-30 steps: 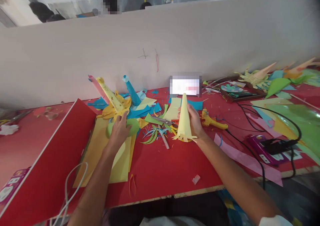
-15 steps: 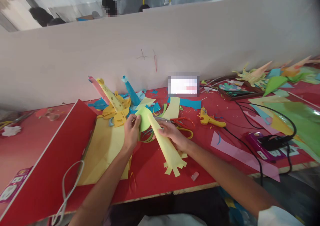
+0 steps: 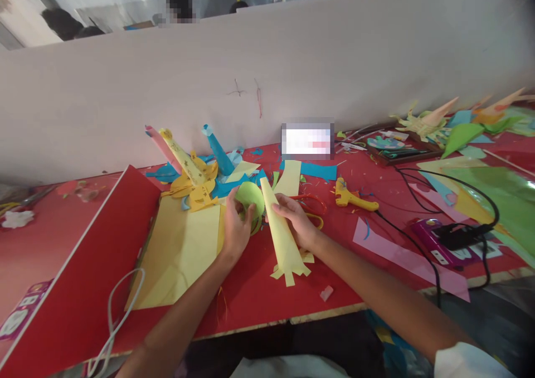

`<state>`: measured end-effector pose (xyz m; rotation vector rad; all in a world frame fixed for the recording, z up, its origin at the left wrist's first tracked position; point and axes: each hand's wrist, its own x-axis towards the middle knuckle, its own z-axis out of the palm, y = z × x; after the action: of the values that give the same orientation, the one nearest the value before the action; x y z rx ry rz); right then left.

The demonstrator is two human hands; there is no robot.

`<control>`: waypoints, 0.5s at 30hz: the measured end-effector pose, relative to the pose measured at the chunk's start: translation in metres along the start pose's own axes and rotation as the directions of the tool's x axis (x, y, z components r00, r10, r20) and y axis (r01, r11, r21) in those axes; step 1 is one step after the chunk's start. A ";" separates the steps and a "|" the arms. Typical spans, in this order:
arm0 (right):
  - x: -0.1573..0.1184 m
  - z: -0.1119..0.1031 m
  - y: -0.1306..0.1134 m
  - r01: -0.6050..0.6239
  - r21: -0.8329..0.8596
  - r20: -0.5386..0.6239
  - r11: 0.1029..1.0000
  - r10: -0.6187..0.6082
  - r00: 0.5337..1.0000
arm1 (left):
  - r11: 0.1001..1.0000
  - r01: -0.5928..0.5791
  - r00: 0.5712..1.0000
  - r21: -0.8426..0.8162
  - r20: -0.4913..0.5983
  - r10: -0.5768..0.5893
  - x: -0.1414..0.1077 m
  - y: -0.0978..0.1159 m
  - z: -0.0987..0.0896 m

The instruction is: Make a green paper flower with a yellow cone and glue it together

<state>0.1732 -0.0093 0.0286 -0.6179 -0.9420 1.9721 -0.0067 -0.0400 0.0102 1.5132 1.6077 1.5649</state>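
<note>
In the middle of the frame in the head view, the left hand [image 3: 237, 222] has its grip closed, fingers and thumb pinching a green paper disc [image 3: 251, 195]. Just to the right, the right hand [image 3: 297, 221] has its grip closed about a pale yellow paper cone [image 3: 283, 243], whose narrow end leans up beside the disc and whose cut, flared tabs point toward the bottom of the frame. Both are held above the red desk [image 3: 246, 305]. At centre left lie yellow sheets [image 3: 179, 255]; above them stand a pink cone [image 3: 162, 145], a star-patterned cone [image 3: 184, 158] and a blue cone [image 3: 218, 150]. Right of centre are a yellow glue gun [image 3: 355, 200] and, below it, a pink paper strip [image 3: 407, 261]. At lower right, a purple box [image 3: 438, 244] lies beneath a black plug [image 3: 460, 236].
</note>
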 end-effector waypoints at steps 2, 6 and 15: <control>0.000 -0.002 -0.001 -0.030 0.010 0.058 0.999 0.030 0.998 | 1.000 -0.020 0.998 -0.010 -0.066 0.020 0.001 -0.004 -0.001; -0.001 -0.004 -0.001 -0.101 -0.069 0.191 0.993 0.112 0.975 | 0.991 -0.079 0.991 -0.106 -0.118 0.066 0.002 -0.008 -0.004; 0.003 -0.009 -0.003 -0.041 0.050 -0.094 0.998 0.045 0.995 | 0.844 -0.366 0.926 0.392 0.069 0.370 -0.008 -0.009 0.002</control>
<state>0.1787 -0.0021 0.0254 -0.7037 -0.8267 1.9793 -0.0057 -0.0441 -0.0015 2.1457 1.8006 1.4851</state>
